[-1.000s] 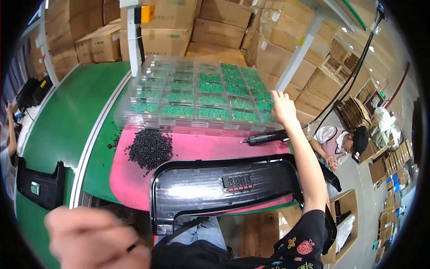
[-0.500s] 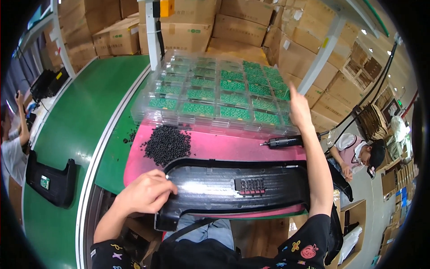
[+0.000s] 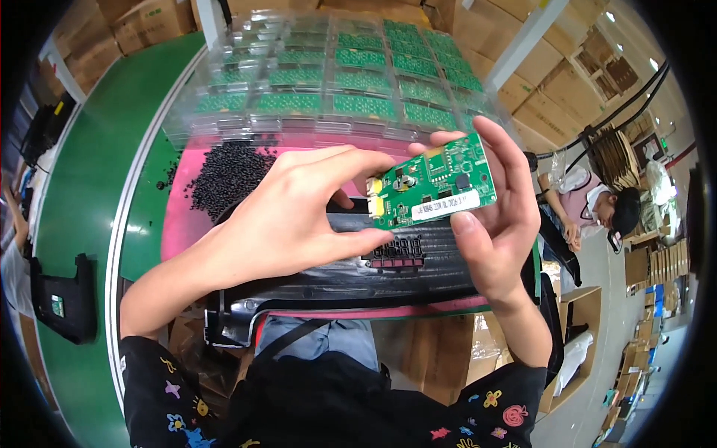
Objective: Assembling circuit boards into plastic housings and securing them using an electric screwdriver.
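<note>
Above the black housing (image 3: pixel 314 280), the right hand (image 3: pixel 506 246) grips the green circuit board (image 3: pixel 437 183), which could drop if that hold slips, the left hand's (image 3: pixel 295 205) contact being unclear.

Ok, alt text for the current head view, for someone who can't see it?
The right hand holds a green circuit board, the left hand at its left end, over a black panel. Beyond, small black parts are heaped on a pink mat near clear trays of more boards.

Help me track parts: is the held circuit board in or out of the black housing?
Out: the right hand holds the circuit board raised above the black housing.
</note>
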A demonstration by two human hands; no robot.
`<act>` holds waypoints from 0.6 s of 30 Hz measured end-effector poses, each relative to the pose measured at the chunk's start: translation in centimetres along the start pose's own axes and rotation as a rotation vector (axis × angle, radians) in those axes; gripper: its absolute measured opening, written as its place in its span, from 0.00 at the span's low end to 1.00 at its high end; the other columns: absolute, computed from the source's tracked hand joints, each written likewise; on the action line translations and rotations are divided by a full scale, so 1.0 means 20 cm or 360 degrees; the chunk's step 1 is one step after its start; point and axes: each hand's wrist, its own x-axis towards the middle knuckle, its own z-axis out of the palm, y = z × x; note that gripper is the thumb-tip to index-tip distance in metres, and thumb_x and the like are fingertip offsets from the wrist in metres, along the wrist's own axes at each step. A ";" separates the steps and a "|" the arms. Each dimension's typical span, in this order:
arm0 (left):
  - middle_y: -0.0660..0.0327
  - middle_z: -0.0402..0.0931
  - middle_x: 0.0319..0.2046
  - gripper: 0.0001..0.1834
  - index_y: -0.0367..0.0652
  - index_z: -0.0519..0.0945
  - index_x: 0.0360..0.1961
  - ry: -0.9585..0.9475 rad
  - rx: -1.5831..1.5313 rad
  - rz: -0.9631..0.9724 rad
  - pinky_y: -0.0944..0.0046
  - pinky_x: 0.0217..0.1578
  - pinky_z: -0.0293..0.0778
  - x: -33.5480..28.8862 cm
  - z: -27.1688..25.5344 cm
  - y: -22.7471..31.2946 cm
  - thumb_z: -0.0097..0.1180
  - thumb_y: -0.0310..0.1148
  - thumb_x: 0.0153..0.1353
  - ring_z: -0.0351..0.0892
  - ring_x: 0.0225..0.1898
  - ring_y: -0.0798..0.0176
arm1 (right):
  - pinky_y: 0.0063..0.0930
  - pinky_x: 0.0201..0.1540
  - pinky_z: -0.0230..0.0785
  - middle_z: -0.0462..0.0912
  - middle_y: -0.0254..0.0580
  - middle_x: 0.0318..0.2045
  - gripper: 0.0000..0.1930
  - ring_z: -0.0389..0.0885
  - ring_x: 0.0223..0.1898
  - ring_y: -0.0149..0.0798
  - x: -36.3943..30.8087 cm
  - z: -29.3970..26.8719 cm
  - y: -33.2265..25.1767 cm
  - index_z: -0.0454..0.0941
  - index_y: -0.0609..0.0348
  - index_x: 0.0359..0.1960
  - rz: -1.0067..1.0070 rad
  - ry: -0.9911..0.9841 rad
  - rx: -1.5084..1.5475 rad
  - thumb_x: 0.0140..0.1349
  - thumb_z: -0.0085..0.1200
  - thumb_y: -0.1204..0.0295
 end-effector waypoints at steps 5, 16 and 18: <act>0.54 0.80 0.42 0.32 0.35 0.77 0.51 0.0000 0.0027 0.0017 0.65 0.36 0.80 0.01 0.06 -0.09 0.73 0.31 0.42 0.82 0.36 0.62 | 0.36 0.59 0.68 0.69 0.58 0.58 0.34 0.71 0.60 0.46 -0.14 -0.17 0.03 0.57 0.70 0.63 0.0011 -0.0067 -0.0339 0.55 0.59 0.82; 0.55 0.73 0.36 0.26 0.36 0.74 0.42 -0.0737 0.0336 -0.0233 0.55 0.33 0.76 -0.09 0.23 -0.21 0.70 0.39 0.45 0.79 0.32 0.50 | 0.39 0.60 0.62 0.74 0.47 0.52 0.25 0.69 0.57 0.49 -0.34 -0.30 0.22 0.76 0.62 0.45 0.0485 -0.0385 -0.1220 0.43 0.70 0.72; 0.56 0.72 0.38 0.26 0.37 0.74 0.42 -0.0799 0.0353 -0.0326 0.54 0.33 0.76 -0.07 0.24 -0.20 0.70 0.39 0.45 0.79 0.34 0.48 | 0.40 0.59 0.62 0.73 0.47 0.52 0.26 0.68 0.57 0.50 -0.34 -0.29 0.21 0.76 0.63 0.45 0.0509 -0.0381 -0.1293 0.42 0.70 0.73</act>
